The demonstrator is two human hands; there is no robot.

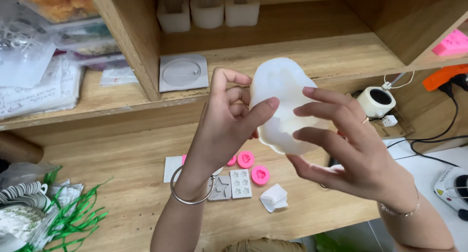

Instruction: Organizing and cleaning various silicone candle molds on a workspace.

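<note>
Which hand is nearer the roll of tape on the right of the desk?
Right. The right hand grips the white mold just left of the tape roll; the left hand holds the mold's far side, farther away.

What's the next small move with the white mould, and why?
Probably a firmer pinch with the left hand. Only its thumb tip meets the white mould, its other fingers curl clear, and the right hand touches by fingertips alone. The mould hangs in the air above the bench, so the hold looks light.
</note>
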